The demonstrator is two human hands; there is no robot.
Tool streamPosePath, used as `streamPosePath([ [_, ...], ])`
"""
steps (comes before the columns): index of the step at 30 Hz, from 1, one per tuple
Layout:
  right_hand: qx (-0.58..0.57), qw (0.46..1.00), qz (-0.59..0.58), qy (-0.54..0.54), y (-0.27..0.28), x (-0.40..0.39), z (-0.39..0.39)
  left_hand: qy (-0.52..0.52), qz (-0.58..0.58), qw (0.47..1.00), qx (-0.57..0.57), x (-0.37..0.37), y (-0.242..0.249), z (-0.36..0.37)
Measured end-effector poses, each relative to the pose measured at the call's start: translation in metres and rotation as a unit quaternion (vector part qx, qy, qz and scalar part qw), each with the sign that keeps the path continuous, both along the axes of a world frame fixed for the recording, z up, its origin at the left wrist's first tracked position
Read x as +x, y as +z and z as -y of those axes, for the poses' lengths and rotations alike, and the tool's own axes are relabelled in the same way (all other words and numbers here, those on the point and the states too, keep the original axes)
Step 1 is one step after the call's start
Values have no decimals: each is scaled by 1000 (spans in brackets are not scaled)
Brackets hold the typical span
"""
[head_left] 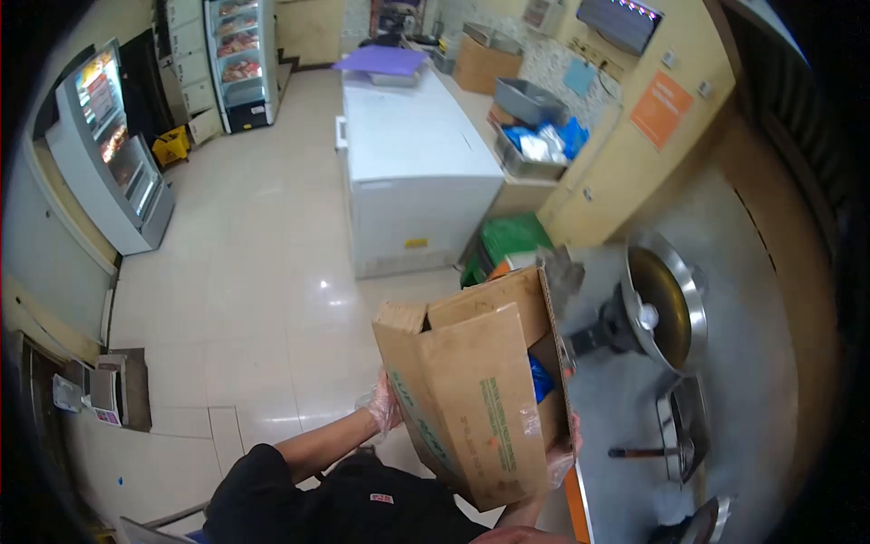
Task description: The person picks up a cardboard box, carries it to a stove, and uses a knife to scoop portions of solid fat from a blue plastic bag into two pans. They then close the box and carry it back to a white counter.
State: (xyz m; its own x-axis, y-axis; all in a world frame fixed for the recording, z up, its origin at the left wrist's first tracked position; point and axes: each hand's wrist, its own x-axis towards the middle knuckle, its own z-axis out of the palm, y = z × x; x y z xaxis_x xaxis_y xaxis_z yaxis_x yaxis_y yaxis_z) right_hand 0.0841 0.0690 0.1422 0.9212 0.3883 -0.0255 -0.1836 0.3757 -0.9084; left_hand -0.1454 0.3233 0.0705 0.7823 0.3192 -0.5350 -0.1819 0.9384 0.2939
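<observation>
A brown cardboard box (467, 408) with green printing is held up in front of my body, tilted, its top flaps partly open. Something blue (541, 378) shows inside through the gap at its right side. My left hand (386, 406), in a clear plastic glove, grips the box's left side. On the lower right side is my right hand (562, 461), also gloved, its fingers partly hidden by the cardboard.
To the right, a metal counter carries a large pan of brownish liquid (666, 308) and a metal tray (684, 431). Ahead stand a white chest freezer (408, 213) and a green bin (518, 238). A glass-door fridge (113, 150) is on the left.
</observation>
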Motion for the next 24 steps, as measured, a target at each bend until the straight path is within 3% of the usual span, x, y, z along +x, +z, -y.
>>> streamPosePath([
  [6,14,996,-54,62,-22,11,-204,123,50,990,51,-22,44,-183],
  [9,20,994,-71,81,-42,26,-307,135,-15,987,85,-4,43,-285],
  [11,26,993,-75,83,-59,42,-375,86,-31,994,62,16,43,-359],
  [14,39,993,-76,78,-86,79,-492,88,29,993,73,66,-7,-471],
  [15,51,993,-79,67,-94,90,-536,97,67,988,103,93,-21,-538],
  [17,56,994,-89,24,-108,104,-614,78,-20,969,232,143,-43,-656],
  [18,49,995,-85,-8,-113,105,-649,65,-60,957,277,158,-33,-679],
  [19,38,996,-72,-49,-116,107,-682,7,-84,974,211,176,-19,-718],
  [21,-19,988,3,-156,-114,95,-745,-39,-110,950,291,203,9,-775],
  [22,-74,974,77,-198,-108,86,-773,-59,-121,934,330,212,12,-800],
  [23,-136,955,139,-222,-97,75,-798,-60,-71,905,414,226,-22,-831],
  [24,-275,906,235,-221,-81,59,-816,-85,-51,907,409,212,6,-842],
])
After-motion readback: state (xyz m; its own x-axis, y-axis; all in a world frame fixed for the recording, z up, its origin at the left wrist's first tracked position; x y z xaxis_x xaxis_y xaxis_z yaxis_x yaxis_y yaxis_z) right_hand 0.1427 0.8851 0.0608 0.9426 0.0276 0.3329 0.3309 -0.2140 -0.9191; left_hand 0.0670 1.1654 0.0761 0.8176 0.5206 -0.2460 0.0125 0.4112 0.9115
